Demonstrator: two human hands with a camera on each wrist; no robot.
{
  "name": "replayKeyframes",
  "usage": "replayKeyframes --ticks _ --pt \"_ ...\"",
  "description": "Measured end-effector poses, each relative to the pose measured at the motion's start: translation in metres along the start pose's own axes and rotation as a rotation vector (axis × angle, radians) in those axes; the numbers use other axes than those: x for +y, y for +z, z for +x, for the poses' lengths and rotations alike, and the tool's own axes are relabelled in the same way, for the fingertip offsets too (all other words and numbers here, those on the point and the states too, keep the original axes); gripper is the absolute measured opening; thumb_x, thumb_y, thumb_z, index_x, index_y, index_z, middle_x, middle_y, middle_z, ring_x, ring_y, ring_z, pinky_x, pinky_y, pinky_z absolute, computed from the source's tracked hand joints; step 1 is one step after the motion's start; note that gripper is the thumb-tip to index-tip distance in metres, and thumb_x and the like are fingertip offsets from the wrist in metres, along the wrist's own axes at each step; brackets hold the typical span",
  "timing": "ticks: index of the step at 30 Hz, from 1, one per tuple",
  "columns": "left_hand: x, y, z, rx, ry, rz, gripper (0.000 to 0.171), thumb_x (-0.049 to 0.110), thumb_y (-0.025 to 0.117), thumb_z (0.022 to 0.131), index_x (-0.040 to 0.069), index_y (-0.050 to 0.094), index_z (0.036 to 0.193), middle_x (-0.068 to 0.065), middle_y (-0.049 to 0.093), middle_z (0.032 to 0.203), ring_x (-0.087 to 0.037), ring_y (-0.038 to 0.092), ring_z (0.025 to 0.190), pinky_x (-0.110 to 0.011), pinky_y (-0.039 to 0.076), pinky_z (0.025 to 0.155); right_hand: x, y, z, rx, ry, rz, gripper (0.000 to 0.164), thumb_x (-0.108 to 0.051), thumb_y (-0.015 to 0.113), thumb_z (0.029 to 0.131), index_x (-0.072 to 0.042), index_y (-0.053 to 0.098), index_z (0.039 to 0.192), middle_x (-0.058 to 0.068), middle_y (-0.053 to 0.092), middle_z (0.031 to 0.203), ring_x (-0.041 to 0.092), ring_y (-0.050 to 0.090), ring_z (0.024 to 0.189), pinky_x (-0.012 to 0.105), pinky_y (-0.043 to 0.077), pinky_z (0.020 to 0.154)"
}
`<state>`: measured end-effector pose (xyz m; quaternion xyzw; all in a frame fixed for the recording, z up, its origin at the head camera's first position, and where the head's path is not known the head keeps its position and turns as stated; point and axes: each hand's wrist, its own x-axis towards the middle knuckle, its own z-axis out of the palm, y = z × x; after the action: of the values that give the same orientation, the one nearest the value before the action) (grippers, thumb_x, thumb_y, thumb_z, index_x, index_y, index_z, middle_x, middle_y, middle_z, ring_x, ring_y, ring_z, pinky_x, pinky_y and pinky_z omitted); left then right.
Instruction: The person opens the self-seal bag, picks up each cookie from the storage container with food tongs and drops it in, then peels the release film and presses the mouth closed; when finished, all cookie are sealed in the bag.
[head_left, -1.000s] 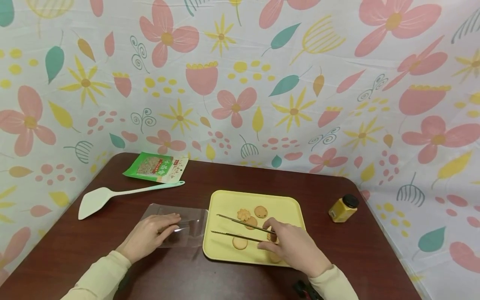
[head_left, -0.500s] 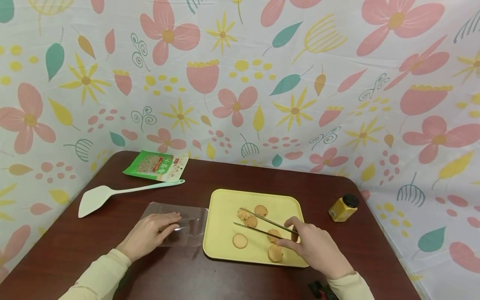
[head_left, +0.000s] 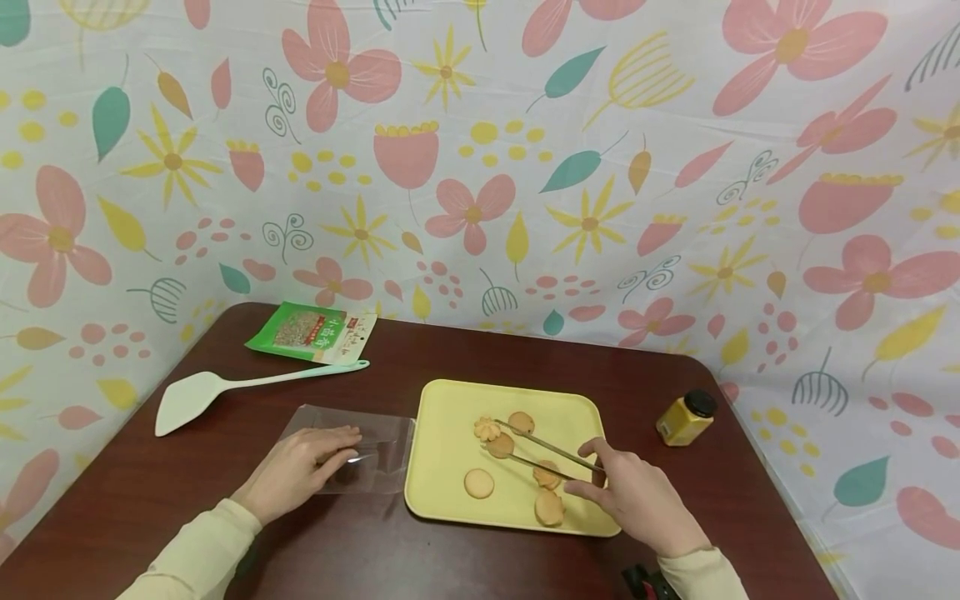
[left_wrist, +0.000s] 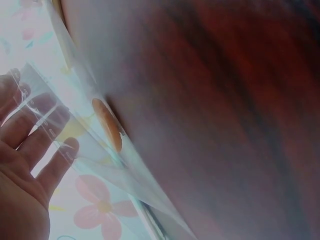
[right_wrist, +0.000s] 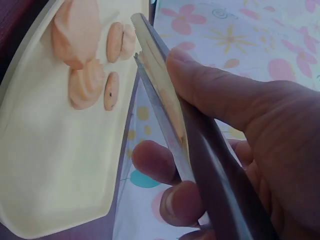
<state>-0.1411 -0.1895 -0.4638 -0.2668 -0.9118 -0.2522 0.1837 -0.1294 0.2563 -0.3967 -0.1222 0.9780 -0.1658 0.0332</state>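
Observation:
My left hand [head_left: 303, 471] lies on a clear plastic box [head_left: 390, 432] at the left edge of a yellow tray [head_left: 438, 475]. Its fingers [left_wrist: 50, 137] extend flat against the plastic in the left wrist view. With thumb and fingers, my right hand [head_left: 637, 500] grips metal tongs [head_left: 552, 448] over the tray. The tongs' arms are spread, their tips around a round cookie [head_left: 501, 447] beside a flower-shaped cookie [head_left: 487, 429]. A plain round cookie [head_left: 478, 483] lies nearer the front. Two ridged cookies [head_left: 550, 507] sit below the tongs, and another round one [head_left: 521, 422] behind.
A white spatula [head_left: 195, 398] with a pale green handle lies at the left, below a green and white packet [head_left: 311, 333]. A yellow jar [head_left: 686, 417] with a black lid stands right of the tray. Flowered cloth [head_left: 480, 167] hangs behind the table [head_left: 360, 550].
The right hand has moved right with the tongs, and the gap between their tips has narrowed a little. Several cookies beneath it show more fully. The left hand stays on the plastic box.

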Motion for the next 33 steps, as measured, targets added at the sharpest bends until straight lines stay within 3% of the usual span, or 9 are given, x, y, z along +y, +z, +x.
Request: replayKeyframes --ticks 2,14,33 --pt "0.0 0.0 0.0 0.0 -0.001 0.0 0.028 0.023 0.071 0.086 0.015 0.071 0.112 0.002 0.066 0.113 -0.012 0.062 0.103 -0.036 0.052 0.084 0.001 0.002 0.001 -0.003 0.001 0.011 0.045 -0.05 0.069 0.08 -0.019 0.058 0.111 -0.014 0.05 0.064 0.007 0.042 0.045 0.025 0.036 0.043" --pt "0.001 -0.001 0.0 0.001 -0.003 -0.005 0.027 0.022 0.071 0.085 0.014 0.071 0.111 0.001 0.067 0.113 -0.013 0.062 0.103 -0.037 0.052 0.084 0.002 0.004 0.006 -0.001 0.008 0.045 0.055 -0.055 0.066 0.08 -0.015 0.058 0.118 -0.013 0.052 0.067 0.007 0.044 0.046 0.026 0.037 0.044" --pt "0.001 -0.002 0.001 0.001 -0.009 0.002 0.027 0.023 0.07 0.086 0.014 0.071 0.112 0.002 0.067 0.113 -0.012 0.062 0.102 -0.036 0.052 0.084 0.0 0.015 0.018 0.02 -0.013 0.043 0.059 -0.06 0.065 0.078 -0.014 0.06 0.115 -0.012 0.051 0.066 0.005 0.045 0.05 0.025 0.04 0.05"
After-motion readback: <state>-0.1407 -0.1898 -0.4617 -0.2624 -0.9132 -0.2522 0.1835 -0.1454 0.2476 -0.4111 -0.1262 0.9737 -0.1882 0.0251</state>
